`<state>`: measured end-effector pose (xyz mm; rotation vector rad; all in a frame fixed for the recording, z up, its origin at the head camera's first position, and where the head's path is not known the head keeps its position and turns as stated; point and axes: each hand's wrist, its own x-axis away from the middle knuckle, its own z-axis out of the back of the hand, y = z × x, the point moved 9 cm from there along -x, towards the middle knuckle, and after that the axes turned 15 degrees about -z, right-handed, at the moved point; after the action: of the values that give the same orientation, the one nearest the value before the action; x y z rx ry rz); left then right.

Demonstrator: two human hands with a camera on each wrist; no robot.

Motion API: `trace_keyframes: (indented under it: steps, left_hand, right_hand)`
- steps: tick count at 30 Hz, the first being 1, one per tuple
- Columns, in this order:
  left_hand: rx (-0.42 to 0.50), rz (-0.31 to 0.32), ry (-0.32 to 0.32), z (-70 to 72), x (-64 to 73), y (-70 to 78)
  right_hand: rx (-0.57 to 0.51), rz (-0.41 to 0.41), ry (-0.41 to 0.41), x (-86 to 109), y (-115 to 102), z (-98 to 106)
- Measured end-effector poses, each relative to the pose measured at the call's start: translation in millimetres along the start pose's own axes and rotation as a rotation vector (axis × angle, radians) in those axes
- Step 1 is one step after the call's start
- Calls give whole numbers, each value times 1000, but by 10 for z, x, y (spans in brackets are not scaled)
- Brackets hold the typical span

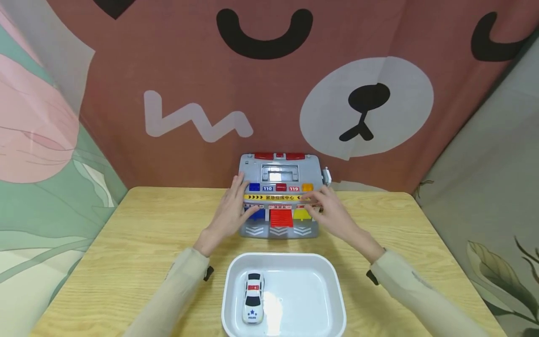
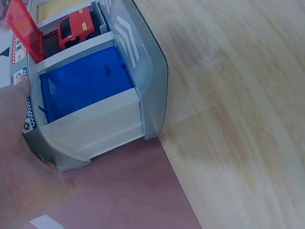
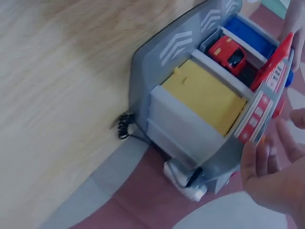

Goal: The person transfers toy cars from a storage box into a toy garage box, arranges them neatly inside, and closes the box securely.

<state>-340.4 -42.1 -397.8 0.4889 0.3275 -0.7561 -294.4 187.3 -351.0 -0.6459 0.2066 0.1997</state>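
Note:
A grey toy emergency station (image 1: 252, 171) stands at the back of the table, with blue, red and orange buttons above a yellow label strip. Its blue door (image 2: 86, 83) and yellow door (image 3: 205, 95) are down. The middle red door (image 2: 26, 28) is swung up, and a red toy car (image 3: 228, 53) sits in that bay. My left hand (image 1: 227, 210) rests along the station's left side, fingers straight, thumb at the front above the blue door. My right hand (image 1: 334, 213) is at the right side, fingers loosely bent near the orange button (image 1: 308, 187), holding nothing.
A white tray (image 1: 303, 299) in front of the station holds a white toy police car (image 1: 252, 299) on its left. On the station's right side hangs a white handset (image 3: 186, 183) with a coiled black cord (image 3: 125, 126). A bear-print curtain (image 1: 273, 103) hangs behind the table.

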Motion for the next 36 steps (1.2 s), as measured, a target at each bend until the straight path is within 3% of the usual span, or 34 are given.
trace_keyframes:
  steps: [8,12,16,22,29,36]
  left_hand:
    - [3,7,-10,14,-8,-9]
    - [-5,7,-14,13,-14,-15]
    - [-12,-3,-12,9,-17,1]
    - [-15,-8,-12,6,0,21]
    - [-19,-15,-17,0,-1,14]
    - [-26,-13,-23,4,-14,13]
  right_hand:
    - [262,104,96,-152,-289,-128]
    - [357,141,47,-214,-417,-246]
    - [437,121,-40,-236,-468,-384]
    - [499,116,-64,-221,-503,-513]
    - [511,123,-89,-263,-599,-528]
    - [578,164,-121,-312,-673,-666]
